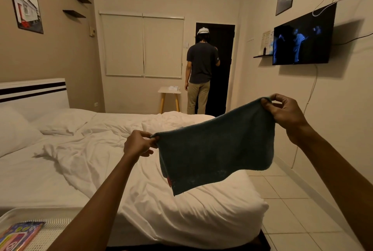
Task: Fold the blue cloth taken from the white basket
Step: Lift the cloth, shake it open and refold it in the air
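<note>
A blue-green cloth (216, 149) hangs spread in the air above the foot of the bed, its top edge slanting up to the right. My left hand (139, 143) pinches its lower left top corner. My right hand (284, 113) pinches the higher right top corner. A small red tag shows on the cloth's lower left edge. The white basket (52, 232) sits at the bottom left, with a colourful flat item inside it.
A bed (121, 170) with rumpled white sheets and pillows fills the left and middle. A person (201, 73) stands with their back turned at a dark doorway. A small stool table (169, 95) stands by the window. A wall TV (302, 38) hangs right, above tiled floor (298, 210).
</note>
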`<state>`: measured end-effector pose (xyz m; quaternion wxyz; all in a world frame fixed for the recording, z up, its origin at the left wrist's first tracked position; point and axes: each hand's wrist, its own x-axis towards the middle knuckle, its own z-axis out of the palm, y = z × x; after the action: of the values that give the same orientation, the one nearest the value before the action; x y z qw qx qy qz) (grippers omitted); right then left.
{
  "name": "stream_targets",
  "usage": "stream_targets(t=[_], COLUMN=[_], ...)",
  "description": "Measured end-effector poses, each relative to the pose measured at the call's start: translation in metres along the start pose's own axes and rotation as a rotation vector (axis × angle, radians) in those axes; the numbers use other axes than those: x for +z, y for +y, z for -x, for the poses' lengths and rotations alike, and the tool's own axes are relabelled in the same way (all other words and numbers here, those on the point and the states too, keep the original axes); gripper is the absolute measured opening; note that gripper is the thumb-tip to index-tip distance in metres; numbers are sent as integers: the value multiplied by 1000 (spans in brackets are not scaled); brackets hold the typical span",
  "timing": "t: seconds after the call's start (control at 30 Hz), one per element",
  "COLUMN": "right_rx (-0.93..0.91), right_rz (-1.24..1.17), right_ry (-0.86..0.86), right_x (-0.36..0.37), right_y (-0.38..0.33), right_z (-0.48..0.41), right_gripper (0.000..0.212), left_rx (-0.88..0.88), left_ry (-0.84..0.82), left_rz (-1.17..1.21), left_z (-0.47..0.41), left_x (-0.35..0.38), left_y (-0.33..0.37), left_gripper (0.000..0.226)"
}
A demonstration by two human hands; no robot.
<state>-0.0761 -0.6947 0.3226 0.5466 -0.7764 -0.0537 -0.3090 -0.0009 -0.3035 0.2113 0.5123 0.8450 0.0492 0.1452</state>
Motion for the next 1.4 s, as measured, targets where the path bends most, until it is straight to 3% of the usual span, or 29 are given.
stream_targets(t=[0.27, 0.6, 0.9, 1.07, 1.17, 1.27, 1.4], right_rx=[-12, 25, 96, 137, 159, 173, 172], right_rz=[11, 18, -22, -61, -115, -123, -86], right_ry=[-23, 0, 62, 81, 84, 83, 79], right_x=[5, 8, 11, 10, 10, 9, 3], right_y=[-2, 7, 19, 26, 31, 35, 40], right_z=[0, -4, -1, 7, 11, 11, 9], right_gripper=[22, 38, 34, 26, 14, 16, 22], left_rx=[-17, -40, 91, 145, 79, 87, 152], left_ry=[28, 100, 87, 39, -113, -221, -93], left_rz=[33, 275, 411, 384, 426, 387, 110], left_z=[1, -1, 2, -3, -5, -3, -5], left_x=[-3, -4, -17, -36, -46, -46, -37], left_y=[-2, 8, 25, 36, 39, 38, 37], left_gripper=[39, 39, 30, 33, 36, 36, 33])
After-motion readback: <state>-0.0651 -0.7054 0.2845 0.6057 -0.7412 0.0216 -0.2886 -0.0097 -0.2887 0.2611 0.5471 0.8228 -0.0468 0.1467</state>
